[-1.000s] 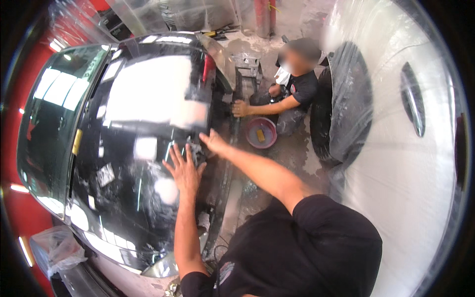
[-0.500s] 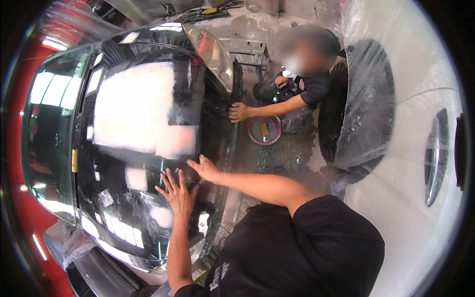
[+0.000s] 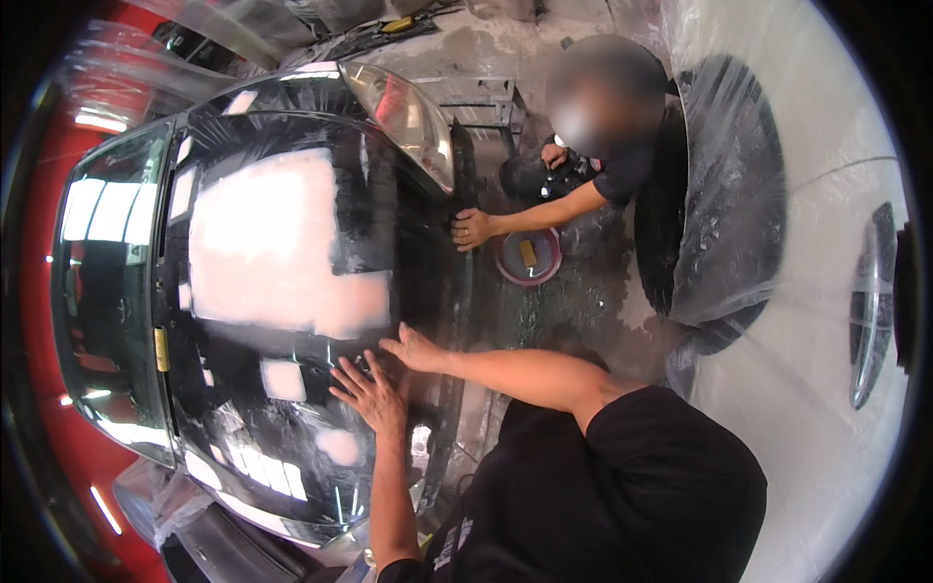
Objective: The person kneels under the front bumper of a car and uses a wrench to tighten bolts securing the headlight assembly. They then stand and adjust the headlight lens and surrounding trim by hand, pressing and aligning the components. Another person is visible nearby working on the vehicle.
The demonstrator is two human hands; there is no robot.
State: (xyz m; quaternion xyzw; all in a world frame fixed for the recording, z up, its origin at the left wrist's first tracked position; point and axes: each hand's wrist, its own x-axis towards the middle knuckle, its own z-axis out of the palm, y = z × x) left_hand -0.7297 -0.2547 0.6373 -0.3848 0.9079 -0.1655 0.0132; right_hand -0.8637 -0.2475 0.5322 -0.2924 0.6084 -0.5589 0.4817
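Note:
Both my hands rest on the front part of a black car hood [image 3: 321,398]. My left hand [image 3: 377,396] lies with its fingers spread, just right of a small pale square patch [image 3: 283,380]. Close beside it, my right hand [image 3: 418,350] reaches in from the right with its fingers stretched out. It is just below the corner of a large whitish-pink patch [image 3: 262,243] on the hood. Neither hand holds anything that I can see.
A crouching co-worker's hand [image 3: 473,229] touches the car's front edge. Beneath that arm a round basin [image 3: 528,257] holds a yellowish block. A clear headlight [image 3: 403,121] lies at the far corner. Plastic sheeting [image 3: 729,194] covers the light-coloured vehicle at right.
The view has shifted, so the car appears farther right and lower. Against the hood, my hands have slid slightly toward its front edge. The co-worker's hand stays at the car's front.

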